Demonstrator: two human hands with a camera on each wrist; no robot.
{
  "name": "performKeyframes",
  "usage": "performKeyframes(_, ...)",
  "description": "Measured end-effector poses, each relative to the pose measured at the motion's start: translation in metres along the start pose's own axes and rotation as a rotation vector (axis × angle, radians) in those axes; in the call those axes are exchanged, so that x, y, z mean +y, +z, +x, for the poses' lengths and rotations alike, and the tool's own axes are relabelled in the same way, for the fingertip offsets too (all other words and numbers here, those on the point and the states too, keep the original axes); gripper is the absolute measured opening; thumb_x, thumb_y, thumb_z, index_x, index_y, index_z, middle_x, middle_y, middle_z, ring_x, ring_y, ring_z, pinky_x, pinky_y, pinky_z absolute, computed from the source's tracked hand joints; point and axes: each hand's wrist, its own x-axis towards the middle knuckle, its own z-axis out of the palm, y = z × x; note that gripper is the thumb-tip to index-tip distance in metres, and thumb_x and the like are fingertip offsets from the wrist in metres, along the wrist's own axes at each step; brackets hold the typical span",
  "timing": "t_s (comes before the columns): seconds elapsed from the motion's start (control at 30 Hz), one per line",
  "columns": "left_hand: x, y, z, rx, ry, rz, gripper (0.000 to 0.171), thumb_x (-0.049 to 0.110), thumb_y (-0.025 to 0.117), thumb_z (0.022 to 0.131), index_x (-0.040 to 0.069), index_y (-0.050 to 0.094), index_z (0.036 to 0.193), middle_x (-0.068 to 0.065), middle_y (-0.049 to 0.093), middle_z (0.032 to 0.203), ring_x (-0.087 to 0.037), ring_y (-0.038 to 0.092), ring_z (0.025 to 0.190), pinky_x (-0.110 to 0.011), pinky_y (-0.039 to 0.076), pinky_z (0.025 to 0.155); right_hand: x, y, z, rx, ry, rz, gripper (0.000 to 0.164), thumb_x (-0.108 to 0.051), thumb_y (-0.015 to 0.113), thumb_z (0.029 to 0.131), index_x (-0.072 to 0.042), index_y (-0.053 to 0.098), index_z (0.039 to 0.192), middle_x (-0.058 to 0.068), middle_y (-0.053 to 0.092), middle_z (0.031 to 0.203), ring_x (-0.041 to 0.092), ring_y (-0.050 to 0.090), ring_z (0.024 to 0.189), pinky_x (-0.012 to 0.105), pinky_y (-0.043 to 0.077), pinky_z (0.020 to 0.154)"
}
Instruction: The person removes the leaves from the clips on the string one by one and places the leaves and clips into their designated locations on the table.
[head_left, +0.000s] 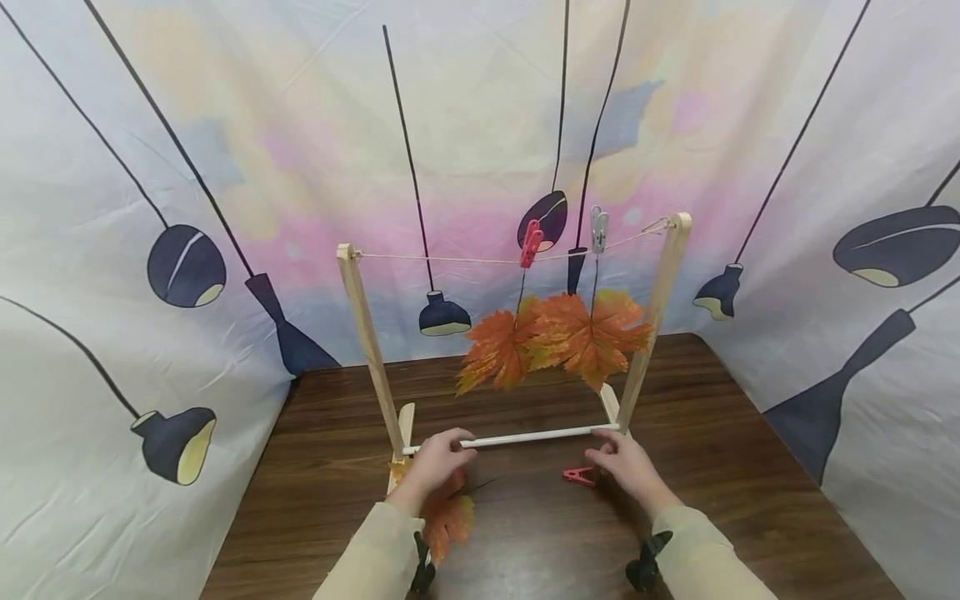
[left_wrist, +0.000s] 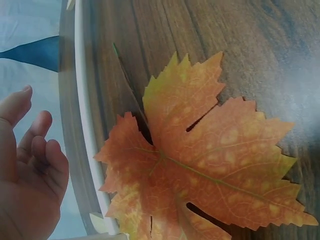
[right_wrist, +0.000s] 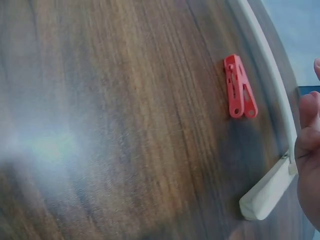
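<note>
A wooden frame carries a string (head_left: 442,259) between its posts. Two orange maple leaves hang there: the left leaf (head_left: 491,350) by a red clothespin (head_left: 532,243), the right leaf (head_left: 588,333) by a grey clothespin (head_left: 598,229). My left hand (head_left: 437,468) is at the left part of the white bottom rod (head_left: 536,436), fingers relaxed, above a third maple leaf (left_wrist: 215,155) lying on the table. Near the rod's right end is my right hand (head_left: 628,468), its fingers loosely bent with nothing in them. A second red clothespin (right_wrist: 240,87) lies just left of it.
The left post (head_left: 367,342) and right post (head_left: 660,308) stand upright on the brown wooden table (head_left: 540,525). A pale wooden foot (right_wrist: 265,195) juts out at the right post's base. Behind hangs a curtain (head_left: 480,150) printed with dark lamps.
</note>
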Motion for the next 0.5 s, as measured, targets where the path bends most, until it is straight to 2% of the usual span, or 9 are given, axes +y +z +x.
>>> performKeyframes(0.17, 0.006, -0.004, 0.002, -0.017, 0.002, -0.003, 0.026, 0.019, 0.063, 0.09, 0.007, 0.064, 0.114, -0.002, 0.062, 0.089, -0.018, 0.056, 0.079, -0.035, 0.044, 0.065, -0.006, -0.001, 0.002, 0.021, -0.042, -0.013, 0.042, -0.018, 0.069, 0.086, -0.004, 0.057, 0.124, 0.003, 0.054, 0.07, 0.017, 0.051, 0.061, 0.03, 0.041, 0.056)
performKeyframes(0.3, 0.011, -0.008, 0.003, 0.0, 0.005, -0.004, 0.027, 0.021, 0.063, 0.091, 0.007, 0.064, 0.114, -0.006, 0.064, 0.099, -0.023, 0.059, 0.088, -0.039, 0.046, 0.072, -0.012, -0.002, 0.004, 0.029, -0.065, -0.011, 0.043, -0.018, 0.07, 0.085, -0.003, 0.057, 0.123, 0.003, 0.054, 0.071, 0.017, 0.05, 0.061, 0.03, 0.04, 0.056)
performKeyframes(0.5, 0.012, -0.01, 0.003, 0.034, -0.012, 0.006, 0.027, 0.021, 0.064, 0.09, 0.007, 0.065, 0.113, -0.003, 0.065, 0.096, -0.02, 0.06, 0.086, -0.038, 0.047, 0.072, -0.016, -0.003, 0.006, 0.018, -0.092, 0.004, 0.046, -0.021, 0.07, 0.085, -0.001, 0.056, 0.124, 0.002, 0.054, 0.074, 0.016, 0.05, 0.064, 0.03, 0.041, 0.057)
